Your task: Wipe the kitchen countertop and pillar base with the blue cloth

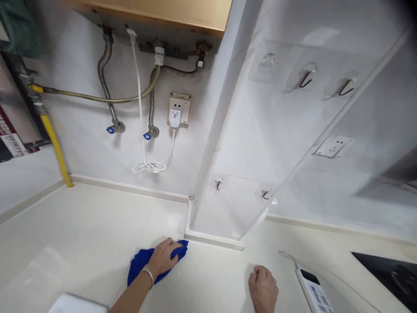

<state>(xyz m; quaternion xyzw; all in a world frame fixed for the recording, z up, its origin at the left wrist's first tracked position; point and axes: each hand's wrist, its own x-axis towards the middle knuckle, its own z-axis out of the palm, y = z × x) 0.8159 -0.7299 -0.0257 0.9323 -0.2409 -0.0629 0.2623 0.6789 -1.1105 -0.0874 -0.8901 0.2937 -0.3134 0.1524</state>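
Observation:
A blue cloth (pixel 139 263) lies bunched on the pale countertop (pixel 208 278), close to the corner of the white pillar. My left hand (pixel 165 256), with a silver bangle at its wrist, presses down on the cloth and grips it, fingers curled over its right end. To the right, my right hand (pixel 263 288) rests as a loose fist on the counter, and nothing shows in it.
Right of my right hand lies a white device with a dark screen (pixel 314 289) and a cord. A black cooktop (pixel 391 278) is at the far right. A white object (pixel 78 304) sits at the lower left. Hooks (pixel 306 80), pipes and a plugged socket (pixel 179 109) line the walls.

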